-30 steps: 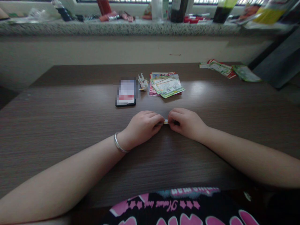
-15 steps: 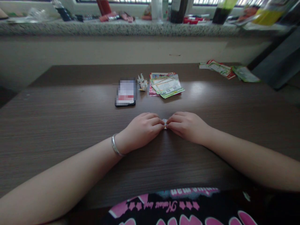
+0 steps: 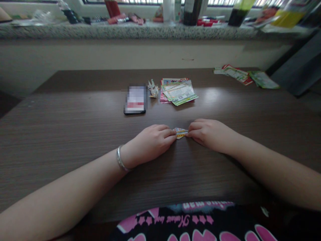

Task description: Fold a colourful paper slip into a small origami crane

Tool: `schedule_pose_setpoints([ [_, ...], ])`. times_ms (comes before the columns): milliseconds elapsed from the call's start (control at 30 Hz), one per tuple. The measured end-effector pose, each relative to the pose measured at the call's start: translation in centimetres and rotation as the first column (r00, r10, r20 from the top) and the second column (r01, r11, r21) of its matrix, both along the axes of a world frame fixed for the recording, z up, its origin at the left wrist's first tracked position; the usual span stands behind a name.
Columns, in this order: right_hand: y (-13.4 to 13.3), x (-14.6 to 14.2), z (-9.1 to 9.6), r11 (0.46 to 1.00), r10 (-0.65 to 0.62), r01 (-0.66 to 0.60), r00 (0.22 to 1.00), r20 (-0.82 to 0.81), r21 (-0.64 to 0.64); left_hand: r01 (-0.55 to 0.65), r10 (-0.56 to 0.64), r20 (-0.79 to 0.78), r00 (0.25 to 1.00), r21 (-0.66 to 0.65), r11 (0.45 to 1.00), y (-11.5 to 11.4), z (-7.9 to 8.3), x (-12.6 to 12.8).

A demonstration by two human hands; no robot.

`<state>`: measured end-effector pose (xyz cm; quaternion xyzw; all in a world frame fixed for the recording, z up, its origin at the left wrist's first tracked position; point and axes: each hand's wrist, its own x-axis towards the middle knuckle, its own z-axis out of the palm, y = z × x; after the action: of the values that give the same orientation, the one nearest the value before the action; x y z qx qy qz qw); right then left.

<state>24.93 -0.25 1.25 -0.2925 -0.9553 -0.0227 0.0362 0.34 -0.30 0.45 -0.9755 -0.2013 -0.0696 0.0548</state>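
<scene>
Between my hands, low over the brown table, is a small folded piece of paper (image 3: 180, 133) with blue, white and yellow printing. My left hand (image 3: 156, 142) is closed on its left end, thumb and fingers pressed together. At the right end, my right hand (image 3: 209, 134) pinches the narrow tip. The middle of the folded paper shows between the fingertips, with a crease running along its length; both ends are hidden under the fingers. A silver bangle (image 3: 120, 158) circles my left wrist.
Beyond my hands on the table (image 3: 75, 134) lie a phone (image 3: 135, 100), a small folded paper figure (image 3: 153, 89) and a stack of printed leaflets (image 3: 180, 90). More leaflets (image 3: 238, 74) lie at the back right. Bottles (image 3: 191, 13) and clutter line the stone windowsill (image 3: 140, 31).
My right hand has moved to the right, away from my left, and more of the folded paper shows between them. The left hand stays nearly in place.
</scene>
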Motion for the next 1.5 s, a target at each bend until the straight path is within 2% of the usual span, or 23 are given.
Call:
schedule_pose_setpoints([
  [267,0.0,0.4,0.7,0.997,-0.074,0.074,0.997,0.008,-0.02,0.006,-0.006,0.01,1.0,0.01,1.0,-0.1,-0.1,0.3],
  [433,0.0,0.3,0.5,0.994,-0.109,0.108,0.993,-0.033,-0.022,0.03,-0.034,0.087,0.996,0.054,0.998,-0.2,-0.2,0.3],
  [667,-0.1,-1.2,-1.2,0.999,0.003,0.003,0.981,-0.195,0.033,0.027,-0.034,0.114,0.993,0.067,0.997,-0.2,-0.7,0.2],
  [833,-0.3,-1.5,-1.5,0.992,-0.024,0.041,0.99,-0.142,0.116,-0.001,-0.003,0.099,0.995,0.039,0.999,-0.1,-0.9,0.1],
  [1033,-0.4,-1.5,-1.2,0.98,-0.005,0.015,0.999,-0.051,0.198,-0.015,0.017,0.095,0.995,-0.022,1.0,0.0,-0.7,0.1],
  [1233,-0.3,-1.7,-1.3,0.979,-0.012,0.023,0.998,-0.054,0.201,-0.028,0.032,0.085,0.996,-0.051,0.998,0.1,-0.4,0.3],
  [1500,-0.2,-1.6,-1.7,0.975,0.043,-0.035,0.999,-0.033,0.221,-0.008,0.014,0.118,0.993,-0.046,0.999,0.3,-0.6,0.2],
])
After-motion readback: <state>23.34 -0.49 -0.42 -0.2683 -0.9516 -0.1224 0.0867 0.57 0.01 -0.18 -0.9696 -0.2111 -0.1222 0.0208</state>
